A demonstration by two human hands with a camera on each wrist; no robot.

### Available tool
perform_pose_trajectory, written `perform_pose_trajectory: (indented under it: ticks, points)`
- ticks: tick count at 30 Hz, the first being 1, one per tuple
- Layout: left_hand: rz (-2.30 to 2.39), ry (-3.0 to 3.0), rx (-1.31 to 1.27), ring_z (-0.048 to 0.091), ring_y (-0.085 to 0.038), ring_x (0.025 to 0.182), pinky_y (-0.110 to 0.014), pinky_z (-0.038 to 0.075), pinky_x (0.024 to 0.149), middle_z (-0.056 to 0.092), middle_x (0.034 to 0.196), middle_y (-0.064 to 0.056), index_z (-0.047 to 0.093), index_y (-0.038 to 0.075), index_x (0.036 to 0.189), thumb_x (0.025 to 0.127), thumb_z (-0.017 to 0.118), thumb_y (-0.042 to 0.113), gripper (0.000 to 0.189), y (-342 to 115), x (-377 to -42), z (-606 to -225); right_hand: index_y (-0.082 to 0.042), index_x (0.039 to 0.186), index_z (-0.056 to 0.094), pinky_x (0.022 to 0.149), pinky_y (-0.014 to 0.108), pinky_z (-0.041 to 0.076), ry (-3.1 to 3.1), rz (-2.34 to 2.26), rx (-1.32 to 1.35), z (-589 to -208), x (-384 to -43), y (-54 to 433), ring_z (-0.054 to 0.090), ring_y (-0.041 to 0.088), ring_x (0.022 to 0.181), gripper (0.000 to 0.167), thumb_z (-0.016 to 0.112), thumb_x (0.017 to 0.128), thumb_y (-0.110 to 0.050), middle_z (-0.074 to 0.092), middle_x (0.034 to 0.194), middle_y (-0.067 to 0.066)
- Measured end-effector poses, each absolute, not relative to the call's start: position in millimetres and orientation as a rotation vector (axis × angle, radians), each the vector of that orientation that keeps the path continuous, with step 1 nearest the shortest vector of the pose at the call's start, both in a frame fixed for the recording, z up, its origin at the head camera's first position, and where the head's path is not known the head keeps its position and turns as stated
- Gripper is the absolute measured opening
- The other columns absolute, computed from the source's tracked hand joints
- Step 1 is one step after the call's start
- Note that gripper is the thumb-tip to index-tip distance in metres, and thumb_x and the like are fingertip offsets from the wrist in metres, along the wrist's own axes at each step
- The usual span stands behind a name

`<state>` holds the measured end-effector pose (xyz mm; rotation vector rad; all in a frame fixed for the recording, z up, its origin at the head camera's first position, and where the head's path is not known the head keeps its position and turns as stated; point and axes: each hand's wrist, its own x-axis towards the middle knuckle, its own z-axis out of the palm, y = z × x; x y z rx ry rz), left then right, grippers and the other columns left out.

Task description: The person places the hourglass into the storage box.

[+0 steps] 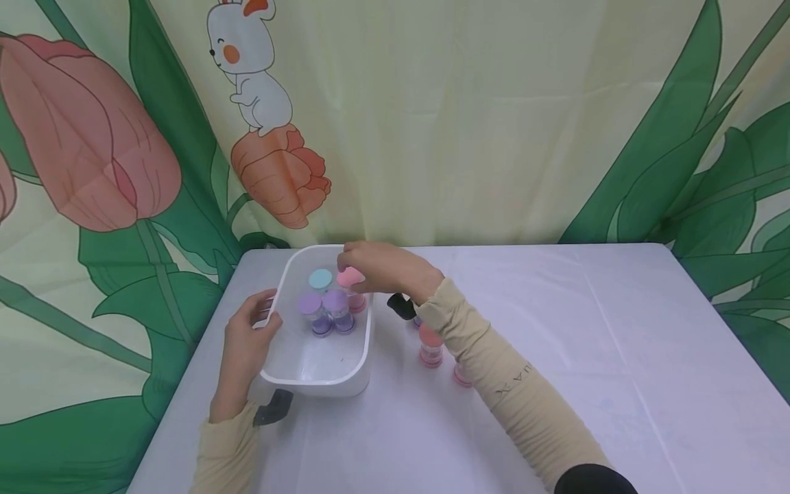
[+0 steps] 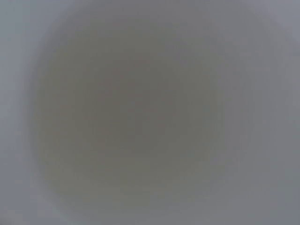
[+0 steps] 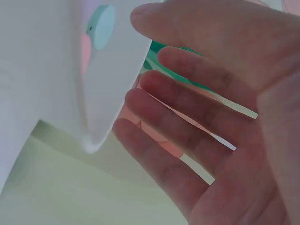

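Observation:
A white plastic bin (image 1: 317,360) stands on the left part of the table. Inside are small clear jars: two with purple lids (image 1: 336,300), one with a teal lid (image 1: 320,278) and one with a pink lid (image 1: 349,276). My left hand (image 1: 247,343) grips the bin's left rim, thumb at the edge and fingers on the outside. Over the bin's far right corner is my right hand (image 1: 389,269), close above the pink lid. In the right wrist view its fingers (image 3: 164,117) are spread beside the bin's rim, holding nothing. The left wrist view is only a grey blur.
Right of the bin stand a jar with a coral lid (image 1: 431,346) and a pink jar (image 1: 463,375), partly hidden by the right sleeve (image 1: 512,377). A bit of purple jar shows behind that arm. A printed curtain (image 1: 463,137) hangs behind the table (image 1: 617,384).

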<state>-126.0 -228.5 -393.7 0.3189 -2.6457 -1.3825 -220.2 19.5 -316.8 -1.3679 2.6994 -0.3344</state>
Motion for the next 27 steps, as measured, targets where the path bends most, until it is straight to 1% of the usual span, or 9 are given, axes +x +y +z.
perform_pose_trajectory:
  ticks: [7, 13, 21, 27]
  points:
    - [-1.38, -2.662, 0.336, 0.051, -0.036, 0.129, -0.053, 0.046, 0.106, 0.055, 0.141, -0.018, 0.048, 0.012, 0.145, 0.097, 0.053, 0.013, 0.048, -228.1, -127.5, -392.0, -0.005, 0.119, 0.068, 0.1, 0.03, 0.049, 2.738, -0.378, -1.389, -319.5, -217.9, 40.0, 0.061, 0.021, 0.109, 0.034, 0.075, 0.087, -0.015, 0.064, 0.116, 0.008]
    - [-1.367, -2.664, 0.335, 0.051, -0.037, 0.129, -0.054, 0.045, 0.106, 0.055, 0.141, -0.018, 0.048, 0.012, 0.145, 0.098, 0.053, 0.013, 0.048, -227.7, -128.3, -392.5, -0.004, 0.12, 0.067, 0.103, 0.031, 0.047, 2.772, -0.388, -1.387, -322.7, -217.9, 56.3, 0.06, 0.022, 0.113, 0.035, 0.074, 0.088, -0.017, 0.064, 0.119, 0.009]
    - [-1.372, -2.664, 0.325, 0.051, -0.038, 0.129, -0.055, 0.045, 0.106, 0.054, 0.14, -0.02, 0.047, 0.011, 0.146, 0.098, 0.053, 0.013, 0.048, -227.0, -127.2, -393.6, -0.005, 0.12, 0.067, 0.099, 0.031, 0.05, 2.79, -0.389, -1.32, -328.1, -218.6, 74.1, 0.06, 0.022, 0.112, 0.035, 0.075, 0.087, -0.016, 0.062, 0.117, 0.008]
    - [-1.375, -2.64, 0.308, 0.053, -0.036, 0.127, -0.054, 0.046, 0.106, 0.056, 0.138, -0.019, 0.05, 0.011, 0.143, 0.097, 0.053, 0.011, 0.047, -228.2, -125.8, -394.3, -0.006, 0.121, 0.067, 0.098, 0.032, 0.051, 2.798, -0.368, -1.243, -334.5, -218.2, 84.7, 0.06, 0.021, 0.111, 0.036, 0.074, 0.088, -0.019, 0.062, 0.118, 0.007]
